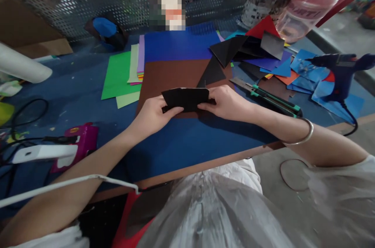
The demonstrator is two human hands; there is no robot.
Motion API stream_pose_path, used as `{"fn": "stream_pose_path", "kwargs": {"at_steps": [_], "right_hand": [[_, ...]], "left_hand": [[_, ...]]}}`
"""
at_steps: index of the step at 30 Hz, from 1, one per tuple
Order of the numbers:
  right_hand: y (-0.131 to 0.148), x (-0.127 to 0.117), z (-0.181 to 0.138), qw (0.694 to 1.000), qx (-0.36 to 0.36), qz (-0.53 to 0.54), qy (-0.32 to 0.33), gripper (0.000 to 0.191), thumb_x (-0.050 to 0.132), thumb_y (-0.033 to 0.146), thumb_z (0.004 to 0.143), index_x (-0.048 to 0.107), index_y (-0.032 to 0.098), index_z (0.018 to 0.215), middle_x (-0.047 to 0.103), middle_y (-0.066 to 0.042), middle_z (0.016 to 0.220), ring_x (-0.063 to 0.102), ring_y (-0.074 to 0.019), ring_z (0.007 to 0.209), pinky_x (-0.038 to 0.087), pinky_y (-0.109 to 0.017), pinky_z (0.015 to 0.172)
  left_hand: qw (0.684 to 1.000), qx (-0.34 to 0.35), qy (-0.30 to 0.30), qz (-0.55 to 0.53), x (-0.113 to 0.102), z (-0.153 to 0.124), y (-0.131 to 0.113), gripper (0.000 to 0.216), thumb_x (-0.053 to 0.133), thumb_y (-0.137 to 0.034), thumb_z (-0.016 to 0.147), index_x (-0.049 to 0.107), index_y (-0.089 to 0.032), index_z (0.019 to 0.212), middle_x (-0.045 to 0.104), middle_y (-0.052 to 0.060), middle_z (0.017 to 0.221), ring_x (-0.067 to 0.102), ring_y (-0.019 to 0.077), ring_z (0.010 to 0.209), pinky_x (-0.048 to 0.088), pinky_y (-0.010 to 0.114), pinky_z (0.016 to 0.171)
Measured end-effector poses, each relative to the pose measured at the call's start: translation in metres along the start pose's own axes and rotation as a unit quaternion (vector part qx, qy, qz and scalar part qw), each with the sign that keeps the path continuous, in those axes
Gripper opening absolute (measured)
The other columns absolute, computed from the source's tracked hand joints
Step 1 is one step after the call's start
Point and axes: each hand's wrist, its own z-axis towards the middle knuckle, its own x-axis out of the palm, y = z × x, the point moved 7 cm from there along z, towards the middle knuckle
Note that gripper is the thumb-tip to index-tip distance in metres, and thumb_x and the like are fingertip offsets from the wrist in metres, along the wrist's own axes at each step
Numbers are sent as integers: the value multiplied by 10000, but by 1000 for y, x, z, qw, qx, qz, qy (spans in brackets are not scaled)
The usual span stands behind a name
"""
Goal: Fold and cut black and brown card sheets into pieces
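Note:
A small piece of black paper [187,99] is held up between my two hands, above the front edge of a brown sheet [166,74]. My left hand [156,114] pinches its left end, thumb on the near face and fingers behind. At the opposite end my right hand [224,103] grips it the same way. To the right of my right hand lies a green and black utility knife [272,99] with its blade out. Black paper triangles [228,49] rest on the brown and blue sheets behind the hands.
A glue gun [341,74] stands at the right among blue paper scraps [304,64]. Green sheets [117,76] lie left of the stack. A magenta power strip [88,142] with a white plug and cords is near my left forearm. A pink bottle [315,6] stands back right.

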Motion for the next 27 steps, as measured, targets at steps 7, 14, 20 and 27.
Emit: {"fn": "stream_pose_path", "kwargs": {"at_steps": [7,14,20,27], "right_hand": [[4,-3,-3,998,-30,25,-56,122,633,206,960,729,143,920,748,-93,916,673,-209,828,447,-309,737],[8,-2,-4,992,-86,56,-72,192,842,288,827,702,156,829,727,-74,894,661,-208,840,488,-311,744],[13,6,-9,991,-86,73,-67,46,733,167,904,750,125,898,750,-88,908,688,-188,828,501,-300,759],[12,9,-3,1000,18,-5,-1,85,690,177,946,737,118,907,768,-115,915,700,-215,836,449,-316,728]], "left_hand": [[999,26,-32,-30,-4,-3,-2,227,797,-402,817,840,-232,960,830,41,1094,773,284,1016,617,419,989],[998,53,-36,-8,-1,-11,-16,242,719,-346,885,821,-220,1065,827,50,1108,771,271,1022,613,391,985],[997,75,-18,14,5,-13,-21,212,664,-312,920,808,-217,1043,821,46,1058,770,246,989,608,368,959],[999,31,-6,-7,5,-13,-15,228,698,-336,880,814,-217,1036,823,50,1100,769,278,1015,605,397,988]]}}
